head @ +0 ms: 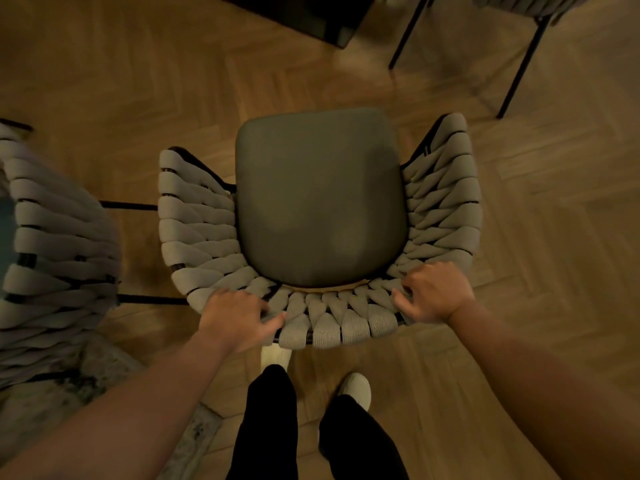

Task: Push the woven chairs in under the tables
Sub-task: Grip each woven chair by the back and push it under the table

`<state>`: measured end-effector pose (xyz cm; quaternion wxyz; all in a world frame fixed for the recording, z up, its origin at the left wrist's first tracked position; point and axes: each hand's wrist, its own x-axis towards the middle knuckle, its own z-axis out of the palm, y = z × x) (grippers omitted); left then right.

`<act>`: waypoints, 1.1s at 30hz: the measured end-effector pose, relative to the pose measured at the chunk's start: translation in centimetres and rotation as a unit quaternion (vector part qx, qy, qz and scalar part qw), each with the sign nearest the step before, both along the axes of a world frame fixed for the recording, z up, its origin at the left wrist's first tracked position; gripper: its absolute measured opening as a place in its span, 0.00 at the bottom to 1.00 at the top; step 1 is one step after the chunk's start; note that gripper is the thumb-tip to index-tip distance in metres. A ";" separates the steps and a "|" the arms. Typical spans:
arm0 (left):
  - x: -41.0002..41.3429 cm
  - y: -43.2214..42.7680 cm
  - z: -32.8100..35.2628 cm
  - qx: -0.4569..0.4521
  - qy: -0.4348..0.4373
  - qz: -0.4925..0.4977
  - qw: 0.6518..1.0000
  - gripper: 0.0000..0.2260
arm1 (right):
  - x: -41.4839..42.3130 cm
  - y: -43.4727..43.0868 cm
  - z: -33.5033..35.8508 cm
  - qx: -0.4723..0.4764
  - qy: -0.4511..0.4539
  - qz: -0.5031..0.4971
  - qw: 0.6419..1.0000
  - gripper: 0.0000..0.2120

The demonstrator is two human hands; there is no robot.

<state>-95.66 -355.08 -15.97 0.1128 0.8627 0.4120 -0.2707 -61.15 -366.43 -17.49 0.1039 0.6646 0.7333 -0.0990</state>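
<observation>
A woven chair (320, 202) with a grey-green seat cushion and a curved back of thick grey rope stands in the middle of the head view, seen from above and behind. My left hand (239, 317) grips the back rim on its left side. My right hand (433, 292) grips the rim on its right side. A dark table base (311, 15) lies on the floor ahead of the chair, at the top of the frame. The table top is out of view.
A second woven chair (52, 254) stands close on the left, its black legs reaching toward the held chair. Black legs of a third chair (519, 64) show at top right. Herringbone wood floor (554, 220) surrounds them; a pale rug edge (114, 375) lies lower left. My legs and white shoes are below the chair.
</observation>
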 end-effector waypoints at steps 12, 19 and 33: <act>-0.9 9.7 -0.5 0.051 -0.047 0.029 0.997 0.38 | -0.3 10.0 -0.6 0.010 -0.009 0.015 1.000 0.30; -0.9 16.2 -0.9 0.059 -0.046 0.015 0.997 0.34 | -0.4 16.5 -0.3 0.020 -0.014 -0.005 1.000 0.26; -0.1 31.6 -0.9 0.046 -0.044 -0.004 0.998 0.38 | -0.8 29.0 0.0 -0.008 -0.016 -0.044 0.999 0.27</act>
